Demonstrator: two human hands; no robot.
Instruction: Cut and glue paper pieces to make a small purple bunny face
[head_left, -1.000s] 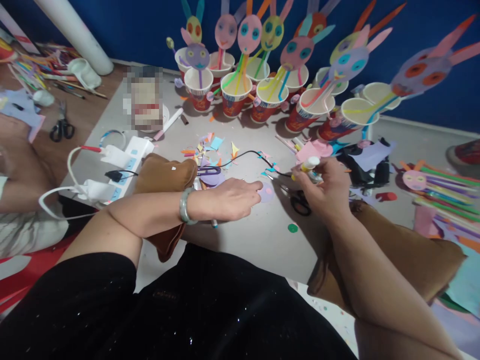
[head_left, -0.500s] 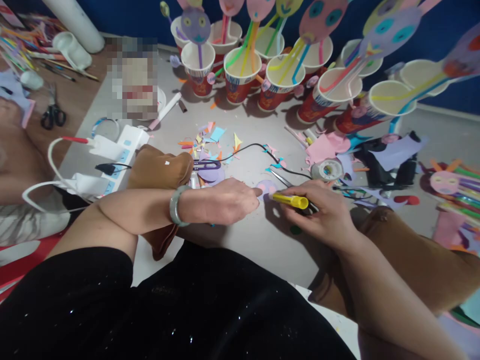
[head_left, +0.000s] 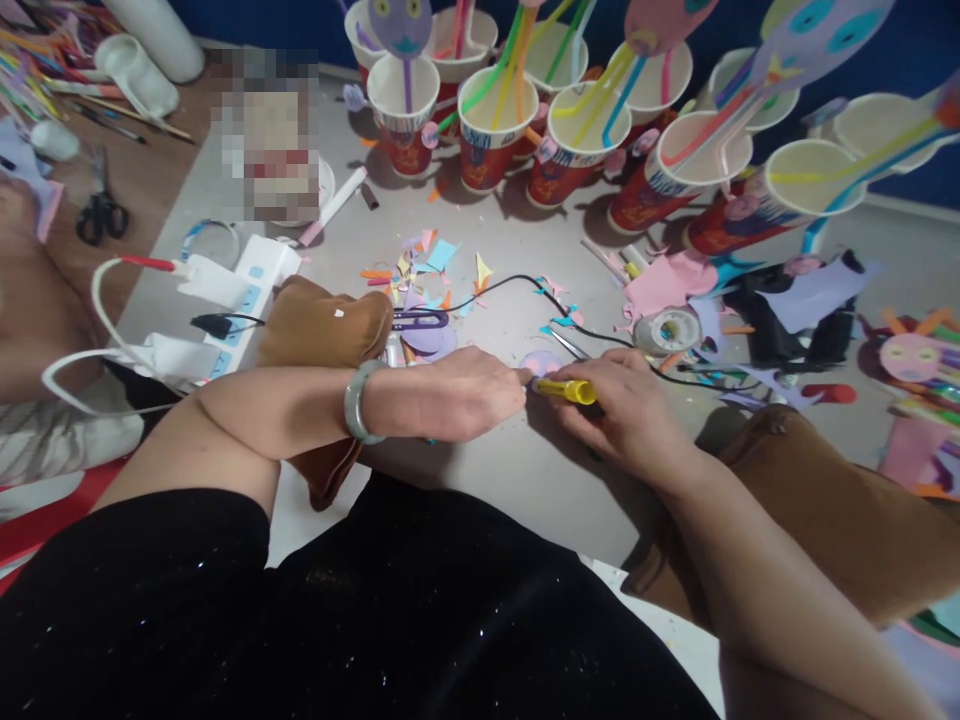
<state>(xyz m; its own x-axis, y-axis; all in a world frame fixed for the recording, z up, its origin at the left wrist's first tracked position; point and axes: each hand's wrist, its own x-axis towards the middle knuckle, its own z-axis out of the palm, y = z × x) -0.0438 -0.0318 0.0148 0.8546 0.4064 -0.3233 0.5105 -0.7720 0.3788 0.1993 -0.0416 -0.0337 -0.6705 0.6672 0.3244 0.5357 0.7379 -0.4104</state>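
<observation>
My right hand point(head_left: 626, 410) is closed around a yellow marker point(head_left: 566, 388), whose front end points left at a small round piece of purple paper point(head_left: 541, 360). Slim silver blades, apparently scissors point(head_left: 568, 343), stick out beyond the same hand; their handles are hidden. Opposite, my left hand point(head_left: 469, 395), with a bracelet point(head_left: 363, 400) on its wrist, has its fingers curled together at the paper's left edge. Pinkish spots show on the paper, partly covered by fingers and marker. Just behind my left hand lie other purple paper pieces point(head_left: 431, 342) and a purple-handled tool point(head_left: 420, 319).
Paper cups point(head_left: 491, 125) with straws and paper faces line the back. Coloured scraps point(head_left: 442, 255), a black cable point(head_left: 517, 277) and a tape roll point(head_left: 667, 330) lie ahead. Brown cushions point(head_left: 832, 510) flank my arms. At left are a power strip point(head_left: 259, 280) and another person's arm point(head_left: 45, 300).
The marker in my right hand has shifted left and its front end now sits closer to my left fingertips. The view has tilted slightly, moving the cups up and right.
</observation>
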